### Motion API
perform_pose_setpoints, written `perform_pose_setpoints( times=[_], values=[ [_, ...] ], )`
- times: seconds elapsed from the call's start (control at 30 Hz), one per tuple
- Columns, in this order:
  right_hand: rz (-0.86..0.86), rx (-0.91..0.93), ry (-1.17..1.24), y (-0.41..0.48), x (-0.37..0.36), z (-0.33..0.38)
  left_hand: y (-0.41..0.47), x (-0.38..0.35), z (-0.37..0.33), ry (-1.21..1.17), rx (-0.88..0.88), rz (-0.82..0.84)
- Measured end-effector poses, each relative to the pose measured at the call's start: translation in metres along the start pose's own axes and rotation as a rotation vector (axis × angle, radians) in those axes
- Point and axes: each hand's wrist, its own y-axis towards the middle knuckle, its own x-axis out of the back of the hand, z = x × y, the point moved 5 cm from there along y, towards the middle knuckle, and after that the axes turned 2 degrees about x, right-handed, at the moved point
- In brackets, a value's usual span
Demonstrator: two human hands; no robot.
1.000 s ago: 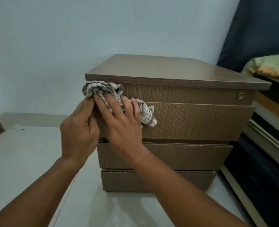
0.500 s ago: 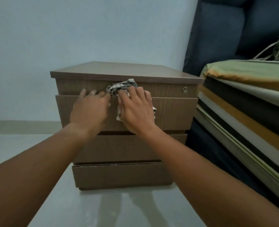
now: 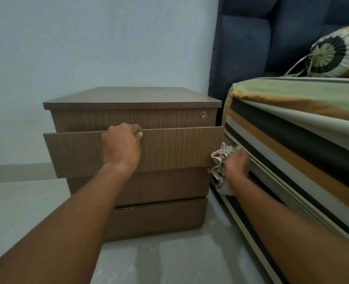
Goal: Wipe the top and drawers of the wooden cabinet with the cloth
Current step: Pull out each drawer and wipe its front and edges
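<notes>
The brown wooden cabinet [image 3: 132, 97] stands on the floor against the wall, its flat top bare. Its second drawer [image 3: 175, 148] is pulled out toward me, the front panel standing proud of the others. My left hand [image 3: 121, 143] grips the top edge of that drawer front, fingers hooked over it. My right hand [image 3: 236, 163] is off the drawer's right end, low beside the bed, clutching the bunched checked cloth [image 3: 220, 160]. Part of the cloth hangs below my wrist. A small round lock [image 3: 203, 114] sits on the top drawer.
A striped mattress [image 3: 292, 128] lies close to the cabinet's right side, leaving a narrow gap. A dark blue padded headboard [image 3: 247, 44] rises behind it, with a bolster pillow [image 3: 337, 52] on the bed. Pale tiled floor [image 3: 22, 201] spreads to the left and front.
The second drawer has been pulled out by my left hand. My right hand has carried the cloth from the drawer front to the drawer's right end. The view has shifted right.
</notes>
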Motion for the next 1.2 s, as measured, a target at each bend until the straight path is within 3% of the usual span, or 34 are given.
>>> perform_pose_setpoints(
  times=[0.03,0.1,0.2,0.3,0.47,0.67,0.77,0.87,1.0,1.2],
  values=[
    [-0.044,-0.152,0.205,-0.01,-0.001,-0.022,-0.003,0.001,0.0,-0.015,-0.011,-0.016],
    [-0.159,-0.254,0.485,-0.033,-0.007,-0.04,-0.007,0.005,-0.001,-0.005,-0.058,-0.044],
    [-0.252,-0.05,0.583,-0.061,-0.017,-0.01,-0.016,0.007,-0.001,0.076,-0.128,-0.082],
    [-0.205,0.291,0.437,-0.082,-0.032,0.03,-0.023,0.01,0.002,0.076,-0.151,-0.09],
    [-0.105,0.574,0.087,-0.109,-0.054,0.034,-0.026,0.01,0.007,0.0,-0.15,-0.093],
    [0.398,1.138,-0.202,-0.168,-0.09,0.032,-0.021,0.018,0.009,0.047,-0.183,-0.028],
    [0.548,1.368,-0.365,-0.186,-0.097,0.02,-0.014,0.036,0.03,0.183,-0.192,0.025],
    [0.443,1.567,-0.584,-0.184,-0.103,0.01,-0.01,0.062,0.075,0.266,-0.072,0.0],
    [0.172,1.47,-0.572,-0.181,-0.12,0.026,-0.015,0.061,0.098,0.288,-0.091,0.06],
    [0.268,1.657,-0.537,-0.25,-0.182,0.048,-0.009,0.075,0.111,0.083,-0.073,-0.032]
  ],
)
